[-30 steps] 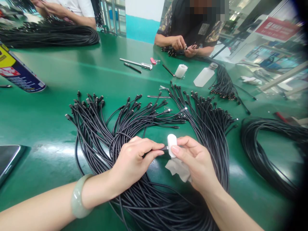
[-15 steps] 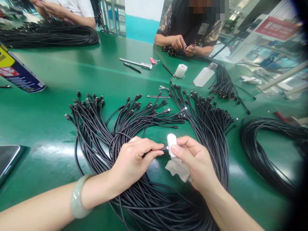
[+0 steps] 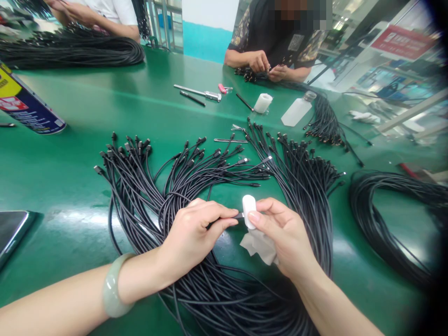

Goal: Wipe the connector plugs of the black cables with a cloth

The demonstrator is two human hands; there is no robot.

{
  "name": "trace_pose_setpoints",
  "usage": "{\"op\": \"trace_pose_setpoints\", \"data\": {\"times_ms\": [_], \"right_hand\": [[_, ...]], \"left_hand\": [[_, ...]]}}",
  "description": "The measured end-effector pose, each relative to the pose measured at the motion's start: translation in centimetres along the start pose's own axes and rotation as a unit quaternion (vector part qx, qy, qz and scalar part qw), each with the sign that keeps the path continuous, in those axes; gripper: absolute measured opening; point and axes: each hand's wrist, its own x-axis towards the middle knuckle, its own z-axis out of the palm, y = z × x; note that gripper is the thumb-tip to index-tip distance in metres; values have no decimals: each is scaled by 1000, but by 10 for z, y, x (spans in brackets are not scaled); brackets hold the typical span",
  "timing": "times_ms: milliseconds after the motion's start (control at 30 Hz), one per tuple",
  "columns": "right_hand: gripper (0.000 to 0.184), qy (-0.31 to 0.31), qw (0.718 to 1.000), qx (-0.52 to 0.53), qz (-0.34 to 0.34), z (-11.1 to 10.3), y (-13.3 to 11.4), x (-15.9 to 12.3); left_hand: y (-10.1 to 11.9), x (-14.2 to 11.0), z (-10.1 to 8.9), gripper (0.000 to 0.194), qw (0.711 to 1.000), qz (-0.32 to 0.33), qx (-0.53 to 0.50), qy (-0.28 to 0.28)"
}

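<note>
Between thumb and fingers, my left hand (image 3: 201, 228) pinches the black plug end of a cable (image 3: 239, 216). The plug's metal tip meets the side of a small white rounded block (image 3: 249, 210); how far it sits inside I cannot tell. My right hand (image 3: 285, 231) grips that white block with thumb and fingers. A crumpled pale tissue (image 3: 259, 246) hangs beneath it, tucked in the same hand. Under both hands lies a large bundle of black cables (image 3: 231, 289), its plug ends fanned out to the left, middle and right.
A spray can (image 3: 33, 105) and a phone (image 3: 12, 233) are on the left. Beyond the bundle lie a caliper (image 3: 198, 92), tweezers (image 3: 230, 140), a white roll (image 3: 262, 103) and a clear bottle (image 3: 298, 109). Coiled cables (image 3: 364, 224) rest at right. Two people handle cables across the table.
</note>
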Motion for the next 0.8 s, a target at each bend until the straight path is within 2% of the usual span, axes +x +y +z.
{"op": "trace_pose_setpoints", "data": {"times_ms": [367,800], "right_hand": [[29,-12,999,36,21,-3,-1,1],[25,29,999,34,-12,0,-3,0]], "left_hand": [[0,1,0,10,1000,-5,-5,-2],[3,2,-1,14,1000,-17,0,-11]]}}
